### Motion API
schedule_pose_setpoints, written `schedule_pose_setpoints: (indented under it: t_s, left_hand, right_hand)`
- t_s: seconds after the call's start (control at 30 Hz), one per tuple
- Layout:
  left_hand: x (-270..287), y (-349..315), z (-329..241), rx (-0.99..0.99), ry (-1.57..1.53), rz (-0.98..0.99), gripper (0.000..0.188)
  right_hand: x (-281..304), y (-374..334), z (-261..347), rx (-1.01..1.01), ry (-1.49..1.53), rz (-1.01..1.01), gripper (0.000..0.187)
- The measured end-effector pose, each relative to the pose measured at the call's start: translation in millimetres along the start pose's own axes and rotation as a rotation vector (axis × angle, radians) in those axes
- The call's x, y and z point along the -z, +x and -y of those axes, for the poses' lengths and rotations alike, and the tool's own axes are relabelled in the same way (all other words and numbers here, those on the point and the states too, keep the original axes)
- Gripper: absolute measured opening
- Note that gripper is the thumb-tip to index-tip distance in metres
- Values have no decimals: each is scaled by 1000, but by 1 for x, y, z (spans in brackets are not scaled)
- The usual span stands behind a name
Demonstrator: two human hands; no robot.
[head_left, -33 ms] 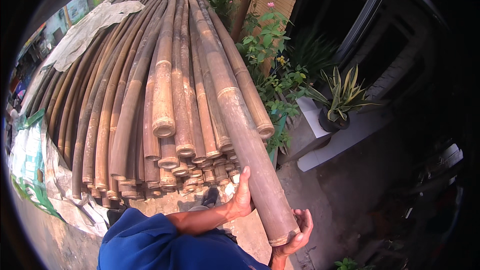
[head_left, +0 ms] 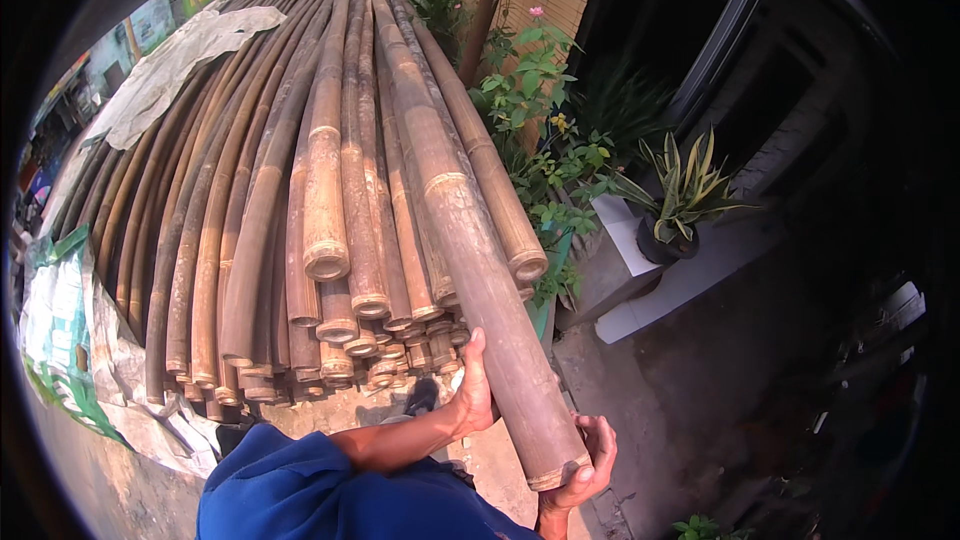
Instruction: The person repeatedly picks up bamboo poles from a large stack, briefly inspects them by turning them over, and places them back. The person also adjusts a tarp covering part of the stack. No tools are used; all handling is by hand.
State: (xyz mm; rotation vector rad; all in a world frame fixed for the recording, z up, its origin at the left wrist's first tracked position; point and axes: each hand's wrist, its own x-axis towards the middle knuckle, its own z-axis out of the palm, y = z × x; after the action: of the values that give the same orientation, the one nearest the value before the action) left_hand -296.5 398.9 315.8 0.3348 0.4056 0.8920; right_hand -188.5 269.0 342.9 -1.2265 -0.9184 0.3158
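A thick brown bamboo pole (head_left: 500,310) slants toward me, its near end raised off the pile and its far end lying back among the other poles. My left hand (head_left: 476,390) supports its left side, thumb up along the wall and fingers passing underneath, partly hidden. Around the right side of the cut near end curls my right hand (head_left: 588,465), gripping close to the rim. To the left lies a large stack of bamboo poles (head_left: 265,230), their cut ends facing me at uneven lengths.
A pale sheet (head_left: 190,60) covers part of the stack at far left, with white and green sacking (head_left: 60,310) lower down. On the right, leafy plants (head_left: 530,80) and a potted snake plant (head_left: 685,190) stand by a white ledge (head_left: 640,315). My shoe (head_left: 422,397) shows below.
The near end of the bamboo pole has shifted slightly left, and both hands have moved with it. Their hold looks the same.
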Motion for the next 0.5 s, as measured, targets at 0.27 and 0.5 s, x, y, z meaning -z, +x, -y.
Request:
schedule_pose_setpoints:
  t_s: [0.27, 0.5]
  left_hand:
    - [50, 20, -128, -232, 130, -392, 99]
    - [32, -12, -212, -912, 761, -472, 82]
  right_hand:
    - [-133, 37, -13, 535, -4, 452, 49]
    - [-272, 53, -49, 715, -92, 682, 49]
